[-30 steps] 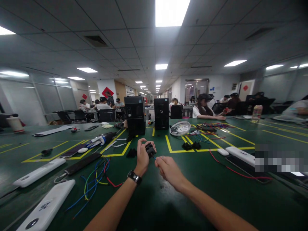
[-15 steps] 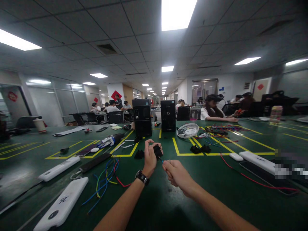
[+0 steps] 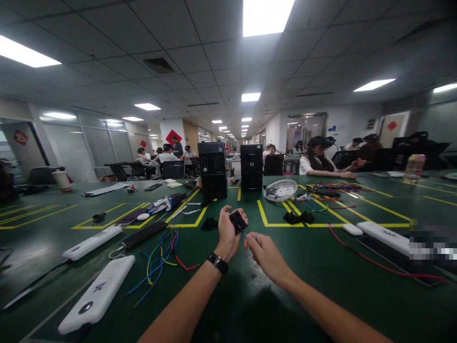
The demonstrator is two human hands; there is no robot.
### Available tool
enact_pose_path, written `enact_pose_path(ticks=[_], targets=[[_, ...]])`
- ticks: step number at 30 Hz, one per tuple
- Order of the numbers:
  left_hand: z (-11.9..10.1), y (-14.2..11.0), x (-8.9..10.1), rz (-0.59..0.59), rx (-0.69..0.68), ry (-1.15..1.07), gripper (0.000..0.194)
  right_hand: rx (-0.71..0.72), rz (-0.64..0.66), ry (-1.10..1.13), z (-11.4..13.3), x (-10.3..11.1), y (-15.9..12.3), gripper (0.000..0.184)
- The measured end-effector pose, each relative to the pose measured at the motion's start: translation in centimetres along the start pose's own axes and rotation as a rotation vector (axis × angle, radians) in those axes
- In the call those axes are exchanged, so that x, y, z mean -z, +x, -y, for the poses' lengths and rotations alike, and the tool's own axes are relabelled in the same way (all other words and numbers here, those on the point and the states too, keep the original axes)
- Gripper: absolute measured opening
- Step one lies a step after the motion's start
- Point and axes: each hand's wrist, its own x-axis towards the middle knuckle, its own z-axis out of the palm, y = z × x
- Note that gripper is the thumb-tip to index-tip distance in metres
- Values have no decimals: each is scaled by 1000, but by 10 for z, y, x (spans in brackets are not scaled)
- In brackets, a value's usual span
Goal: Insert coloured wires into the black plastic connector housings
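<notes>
My left hand is closed around a small black block, its palm turned up and its fingers behind the block. My right hand pinches a short blue wire between thumb and forefinger. The wire's far end meets the near edge of the block; whether it sits inside cannot be made out. Both hands are above the green table. Left of them lies a loose bundle of blue, yellow, green and red wires. A black crumpled piece rests just beyond my left hand.
Two black computer towers stand ahead. A white fan grille and black clumps lie right of centre. White power banks flank both sides. A red wire runs along the right. Across the table sits a person.
My left hand has turned so that more of the black block's flat face shows. Both hands have shifted slightly right in view, and the whole view has moved a little.
</notes>
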Motion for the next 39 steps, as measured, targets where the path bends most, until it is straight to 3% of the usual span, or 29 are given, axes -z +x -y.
enact_pose_path(ticks=[5, 11, 16, 19, 25, 29, 35, 39], targets=[[9, -2, -3, -14, 61, -27, 19, 60, -60, -94, -5, -16, -5, 35], [-2, 0, -4, 9, 203, -135, 20, -7, 47, 76, -15, -2, 0, 32], [-1, -4, -6, -27, 126, -48, 23, -75, 116, 275, -15, -6, 0, 26], [2, -7, -4, 11, 52, 55, 24, -142, 134, 361, -10, -5, 2, 23], [4, -7, 1, 122, -79, 186, 16, -108, 42, 260, 0, 5, 3, 29], [3, -9, -4, 114, -67, 125, 16, -58, 10, 207, -2, 4, 0, 31], [6, -12, -10, -38, 89, -2, 22, -39, 2, 287, -12, -7, 3, 34], [3, -6, -5, 48, -29, 104, 18, -153, -2, 380, -1, -3, 4, 30]])
